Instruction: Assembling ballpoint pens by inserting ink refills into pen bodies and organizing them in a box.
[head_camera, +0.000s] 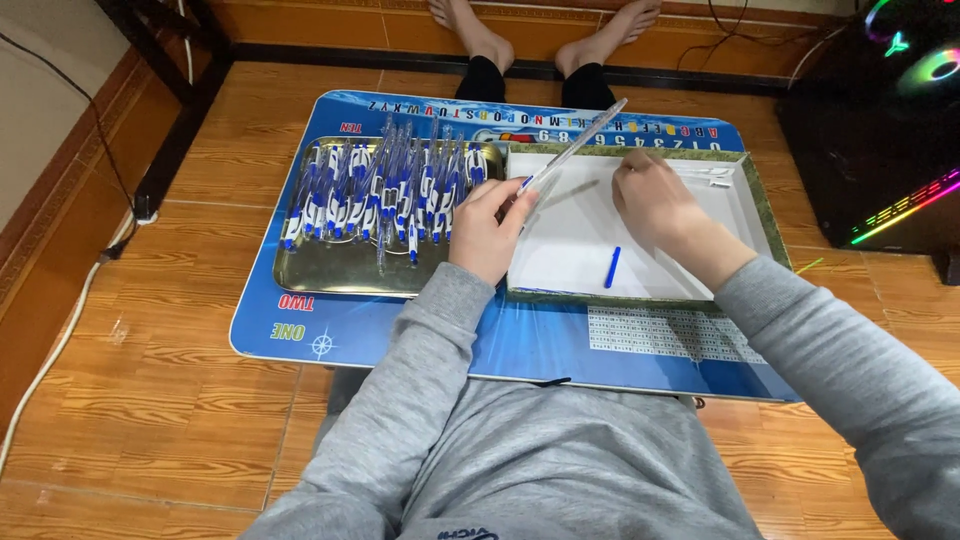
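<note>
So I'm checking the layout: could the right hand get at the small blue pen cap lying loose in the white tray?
Probably yes. The right hand hovers over the white tray, and the small blue pen cap lies bare on the tray floor just below it, with nothing between them.

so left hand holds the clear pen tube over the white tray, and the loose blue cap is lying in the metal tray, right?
Not quite. The head view shows the blue cap lying in the white tray, not the metal tray. The left hand does hold the clear pen tube over the white tray.
</note>
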